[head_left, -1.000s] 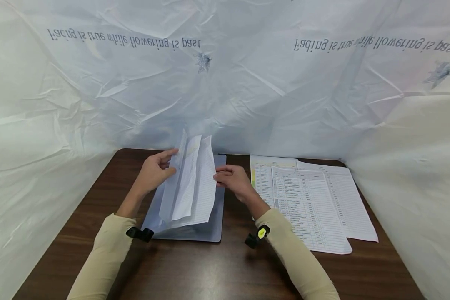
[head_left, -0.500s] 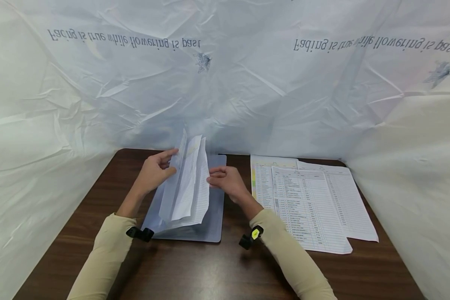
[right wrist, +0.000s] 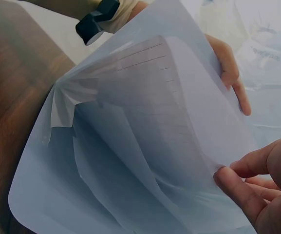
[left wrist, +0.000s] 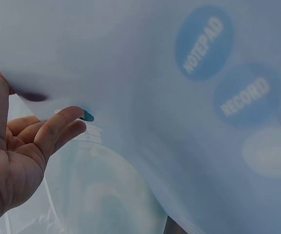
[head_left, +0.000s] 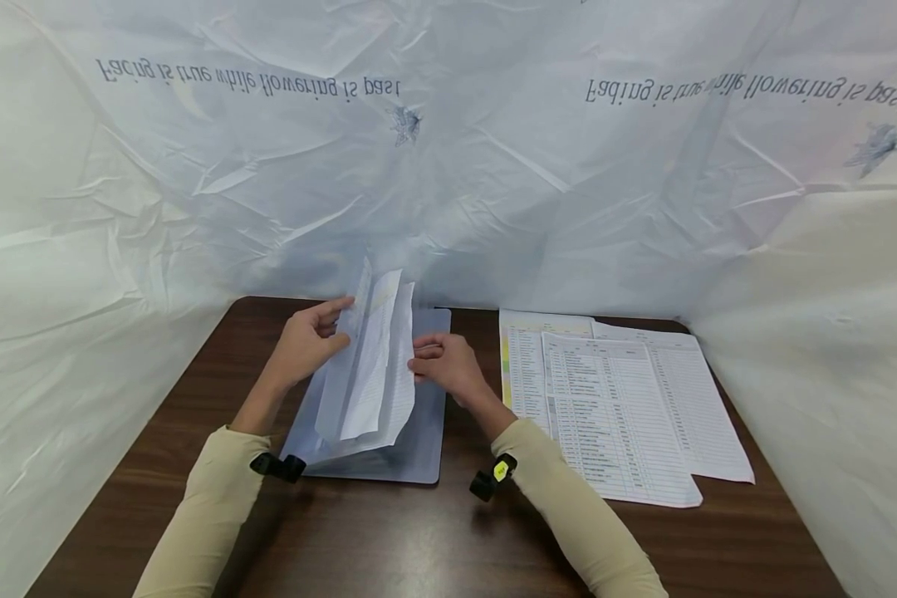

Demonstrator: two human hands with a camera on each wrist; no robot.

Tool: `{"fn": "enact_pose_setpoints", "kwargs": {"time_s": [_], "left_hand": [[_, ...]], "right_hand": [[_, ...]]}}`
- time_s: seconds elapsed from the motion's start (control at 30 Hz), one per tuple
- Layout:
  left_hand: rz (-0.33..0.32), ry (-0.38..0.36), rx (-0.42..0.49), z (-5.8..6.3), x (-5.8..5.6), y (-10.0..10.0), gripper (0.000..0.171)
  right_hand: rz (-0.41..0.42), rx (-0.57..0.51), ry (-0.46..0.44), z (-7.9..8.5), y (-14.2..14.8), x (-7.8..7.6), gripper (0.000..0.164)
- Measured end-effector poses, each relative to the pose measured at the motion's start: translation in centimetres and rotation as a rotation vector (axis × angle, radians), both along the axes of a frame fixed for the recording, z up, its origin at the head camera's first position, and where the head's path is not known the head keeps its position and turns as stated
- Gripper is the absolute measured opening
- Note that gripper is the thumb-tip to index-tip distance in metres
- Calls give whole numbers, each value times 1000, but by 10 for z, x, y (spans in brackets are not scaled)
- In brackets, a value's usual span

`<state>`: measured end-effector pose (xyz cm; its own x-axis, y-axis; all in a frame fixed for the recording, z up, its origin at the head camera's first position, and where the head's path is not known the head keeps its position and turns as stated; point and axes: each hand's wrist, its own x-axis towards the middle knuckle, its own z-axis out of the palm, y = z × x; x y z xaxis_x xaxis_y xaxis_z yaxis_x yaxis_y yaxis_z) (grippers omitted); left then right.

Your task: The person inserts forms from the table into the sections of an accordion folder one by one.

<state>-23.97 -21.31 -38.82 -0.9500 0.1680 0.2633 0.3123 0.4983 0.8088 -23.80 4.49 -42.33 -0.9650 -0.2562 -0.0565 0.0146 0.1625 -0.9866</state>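
Cover of translucent blue plastic (head_left: 335, 394) was gripped by left hand (head_left: 308, 342), presumably exposing lined white sheet (head_left: 400, 378) pinched opposite by right hand (head_left: 451, 364).

Folder (left wrist: 169, 112): NOTEPAD, RECORD; sheeting (head_left: 478, 191): "Fading is true while flowering is past"

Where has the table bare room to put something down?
The table is bare in front of the folder, between left arm and right arm, and from left arm to plastic sheeting. Between folder and loose sheets, the right arm crosses a narrow bare strip. Crowded: the right rear, under the sheets.
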Motion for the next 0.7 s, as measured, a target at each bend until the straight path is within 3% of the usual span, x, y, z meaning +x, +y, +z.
{"fn": "enact_pose_setpoints", "kwargs": {"time_s": [0.2, 0.7], "left_hand": [[-10, -2, 6, 1, 1, 0, 59], [-21, 6, 11, 2, 1, 2, 58]], "right_hand": [[30, 109, 7, 1, -2, 4, 42], [-1, 184, 113, -1, -19, 7, 34]]}}
